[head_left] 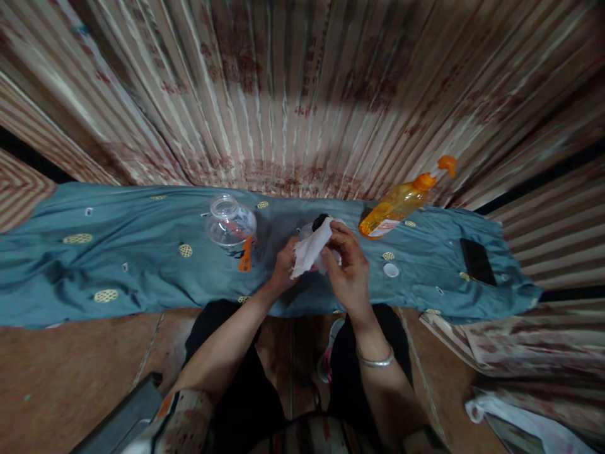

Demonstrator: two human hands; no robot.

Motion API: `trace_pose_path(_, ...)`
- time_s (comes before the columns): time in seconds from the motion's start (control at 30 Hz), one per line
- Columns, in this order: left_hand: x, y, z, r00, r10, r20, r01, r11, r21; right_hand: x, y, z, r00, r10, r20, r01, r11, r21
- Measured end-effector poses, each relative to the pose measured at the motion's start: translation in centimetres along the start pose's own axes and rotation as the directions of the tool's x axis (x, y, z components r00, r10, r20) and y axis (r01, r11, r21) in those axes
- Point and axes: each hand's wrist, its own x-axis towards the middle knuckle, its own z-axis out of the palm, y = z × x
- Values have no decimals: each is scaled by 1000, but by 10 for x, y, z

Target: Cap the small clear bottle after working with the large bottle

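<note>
Both hands meet over the blue-green cloth (142,265) at the middle. My left hand (285,266) is closed on a small clear jar (309,232) with a dark opening at its top. My right hand (347,261) pinches a white cloth (312,249) that is pushed against the jar's mouth. A silver bangle (375,360) sits on my right wrist. A second clear glass jar (231,224) with an orange label stands on the cloth just left of my hands.
An orange spray bottle (401,202) lies tilted to the right of my hands. A small white lid (391,270) rests near it. A black phone (478,261) lies at the cloth's right end. Striped curtains (302,94) hang behind.
</note>
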Motion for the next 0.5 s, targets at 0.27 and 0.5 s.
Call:
trace_pose_path(0.27,-1,9,-3,1000,15,-2,-15,999,52,14,17,19,984,-71,-161,18,950,-311)
trace_pose_path(0.5,-1,15,-1,999,-19,-33,21,997,68,20,41,23,998,37,43,-28,983,-181)
